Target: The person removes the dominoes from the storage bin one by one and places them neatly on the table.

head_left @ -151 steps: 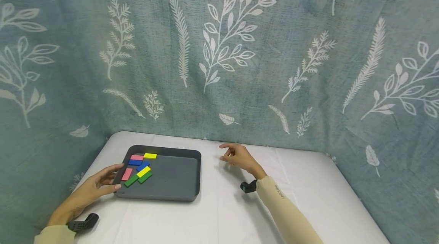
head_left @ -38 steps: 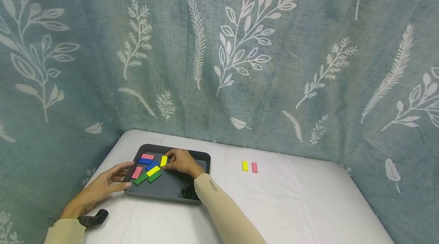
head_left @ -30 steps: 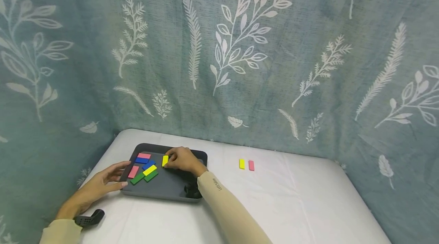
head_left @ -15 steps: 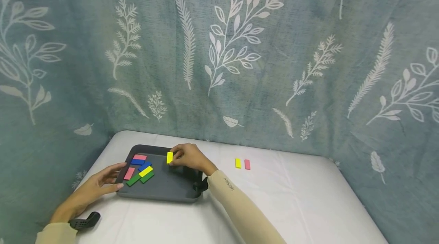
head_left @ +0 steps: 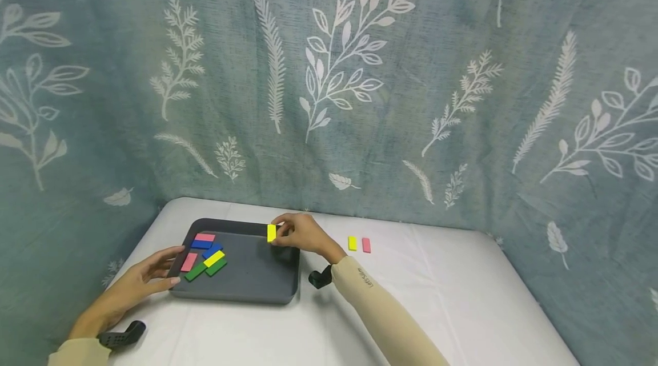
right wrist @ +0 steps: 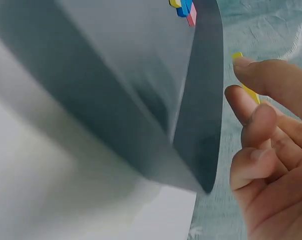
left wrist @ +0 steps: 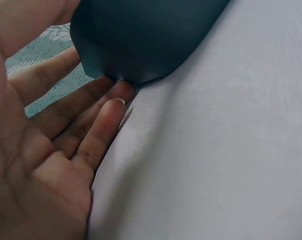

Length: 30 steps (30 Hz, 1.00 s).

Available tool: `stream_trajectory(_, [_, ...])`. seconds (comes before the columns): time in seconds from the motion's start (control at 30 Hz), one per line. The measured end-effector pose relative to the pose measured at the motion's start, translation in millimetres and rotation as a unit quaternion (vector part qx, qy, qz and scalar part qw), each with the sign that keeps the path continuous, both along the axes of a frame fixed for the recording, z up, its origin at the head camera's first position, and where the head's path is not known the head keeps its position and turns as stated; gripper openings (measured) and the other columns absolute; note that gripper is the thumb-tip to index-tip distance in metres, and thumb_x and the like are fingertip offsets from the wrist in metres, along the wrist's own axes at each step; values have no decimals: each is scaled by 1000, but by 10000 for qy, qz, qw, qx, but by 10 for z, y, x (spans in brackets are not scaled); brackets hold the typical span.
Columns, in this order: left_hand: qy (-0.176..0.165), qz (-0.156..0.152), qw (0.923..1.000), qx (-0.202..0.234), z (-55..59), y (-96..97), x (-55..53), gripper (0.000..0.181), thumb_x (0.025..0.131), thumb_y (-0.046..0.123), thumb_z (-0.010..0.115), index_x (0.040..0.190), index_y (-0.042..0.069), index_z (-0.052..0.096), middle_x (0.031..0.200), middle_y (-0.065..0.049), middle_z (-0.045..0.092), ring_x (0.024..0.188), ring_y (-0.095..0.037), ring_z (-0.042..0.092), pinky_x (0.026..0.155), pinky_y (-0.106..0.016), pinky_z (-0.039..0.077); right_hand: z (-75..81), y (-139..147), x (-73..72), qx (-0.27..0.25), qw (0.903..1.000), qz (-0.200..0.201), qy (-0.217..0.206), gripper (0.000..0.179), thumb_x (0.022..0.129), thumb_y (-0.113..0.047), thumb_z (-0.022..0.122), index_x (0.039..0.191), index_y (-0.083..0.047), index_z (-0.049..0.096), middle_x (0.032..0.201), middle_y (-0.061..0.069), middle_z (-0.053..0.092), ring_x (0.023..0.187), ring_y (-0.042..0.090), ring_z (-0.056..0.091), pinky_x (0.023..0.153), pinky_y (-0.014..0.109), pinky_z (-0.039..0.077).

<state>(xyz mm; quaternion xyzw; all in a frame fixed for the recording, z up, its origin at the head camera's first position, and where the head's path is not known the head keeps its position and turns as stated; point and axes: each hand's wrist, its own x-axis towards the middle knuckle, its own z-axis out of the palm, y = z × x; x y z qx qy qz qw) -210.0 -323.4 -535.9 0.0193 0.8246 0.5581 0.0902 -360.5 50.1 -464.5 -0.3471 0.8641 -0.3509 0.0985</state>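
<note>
My right hand [head_left: 303, 233] pinches a yellow block [head_left: 271, 233] between thumb and fingertips, above the back right part of a dark grey tray [head_left: 257, 269]. In the right wrist view the yellow block [right wrist: 250, 93] shows between thumb and fingers, past the tray wall. My left hand [head_left: 135, 286] rests against the tray's left side, fingers spread and relaxed. In the left wrist view its fingertips touch the outer wall of the tray [left wrist: 135, 40]. Inside, at the left, lie flat pink [head_left: 189, 262], blue [head_left: 212, 250], green [head_left: 195, 272] and yellow [head_left: 214, 258] blocks, some overlapping.
Right of the tray, a yellow block [head_left: 352, 243] and a pink block [head_left: 366, 245] lie side by side, slightly apart, on the white tablecloth [head_left: 462, 297]. A leaf-patterned green curtain [head_left: 390, 172] stands behind the table and at both sides.
The right hand lifted the yellow block from the tray and moved right with it. Compared with five seconds ago, a yellow and a pink block now lie on the table. The left hand stays put.
</note>
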Motion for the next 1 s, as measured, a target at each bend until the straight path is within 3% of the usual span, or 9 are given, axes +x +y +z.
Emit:
stream_trajectory(0.33, [108,-12,9999,-33,1,-6,-21,80,97,34,73,162,16,30,164,-19,28,134,-42,38,93,-66,42,54,343,-10,9,9998,-203,64,46,89,-21,83,131,-12,67,88,-9,74,73,12,61,69,27,50])
stream_trajectory(0.6, [-69,101,9997,-211,-22,6,-16,85,95,40,75,163,17,29,165,-19,27,133,-41,42,93,-65,44,13,600,-10,-48,9993,-366,18,44,89,-16,83,130,-15,68,91,-9,74,70,12,61,66,27,50])
stream_trajectory(1.0, [-34,80,9996,-252,-17,11,-13,83,96,39,74,163,17,29,164,-20,27,133,-42,41,93,-66,43,-39,1042,9,-152,9978,-638,-90,43,91,-18,81,132,-18,67,95,-7,73,68,14,58,63,27,48])
